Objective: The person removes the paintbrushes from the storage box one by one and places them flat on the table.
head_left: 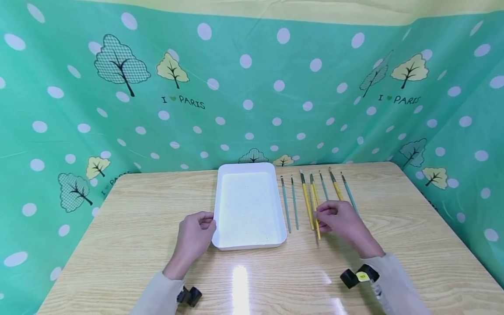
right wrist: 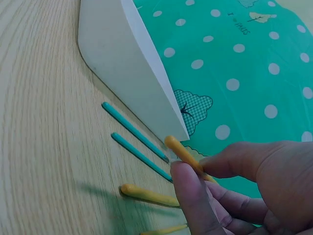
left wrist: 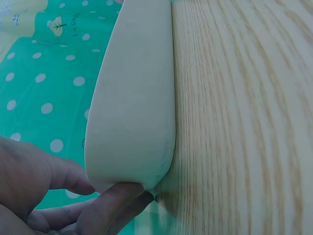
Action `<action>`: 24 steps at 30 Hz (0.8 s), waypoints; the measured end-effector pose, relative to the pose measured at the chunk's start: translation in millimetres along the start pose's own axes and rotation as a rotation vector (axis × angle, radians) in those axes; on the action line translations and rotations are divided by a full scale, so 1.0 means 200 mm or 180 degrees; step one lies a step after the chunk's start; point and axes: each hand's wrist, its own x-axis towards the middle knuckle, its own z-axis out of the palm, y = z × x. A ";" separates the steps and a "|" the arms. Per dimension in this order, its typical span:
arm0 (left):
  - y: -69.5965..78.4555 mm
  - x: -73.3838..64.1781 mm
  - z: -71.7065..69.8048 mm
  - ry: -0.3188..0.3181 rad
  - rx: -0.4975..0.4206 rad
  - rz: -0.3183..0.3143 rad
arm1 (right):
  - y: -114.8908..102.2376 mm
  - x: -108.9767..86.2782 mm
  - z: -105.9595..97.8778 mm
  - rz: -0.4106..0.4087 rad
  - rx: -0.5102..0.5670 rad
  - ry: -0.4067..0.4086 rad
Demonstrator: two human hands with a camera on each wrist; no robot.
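A white rectangular tray (head_left: 249, 210) lies on the table. My left hand (head_left: 195, 234) holds its left side, and in the left wrist view the curled fingers (left wrist: 110, 205) meet the tray's outer wall. To the right of the tray, my right hand (head_left: 340, 221) pinches a yellow-handled paintbrush (right wrist: 183, 152) between thumb and finger. In the right wrist view the handle's rounded end is raised over the tabletop. Beside this hand lie another yellow paintbrush (head_left: 307, 199) and a teal paintbrush (head_left: 323, 186), their bristle ends toward the back.
Two thin teal paintbrushes (head_left: 294, 202) lie along the tray's right side. Farther right are a yellow paintbrush (head_left: 336, 183) and a teal paintbrush (head_left: 348, 192). A green dotted cloth (head_left: 275, 105) hangs behind the wooden table (head_left: 149, 205) and along its sides.
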 end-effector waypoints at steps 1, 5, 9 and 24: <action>0.00 0.00 0.00 -0.0002 0.0001 -0.0005 | 0.00 0.00 -0.01 0.0007 -0.0020 0.0005; 0.00 0.00 0.00 -0.0010 -0.0001 -0.0016 | 0.02 0.01 -0.03 0.0042 -0.0066 -0.0002; 0.00 0.00 0.00 -0.0018 -0.0006 -0.0008 | 0.03 0.00 -0.05 0.0052 -0.0107 -0.0009; 0.00 0.00 0.00 -0.0020 0.0002 -0.0021 | 0.09 0.02 -0.15 0.0037 -0.0154 0.0071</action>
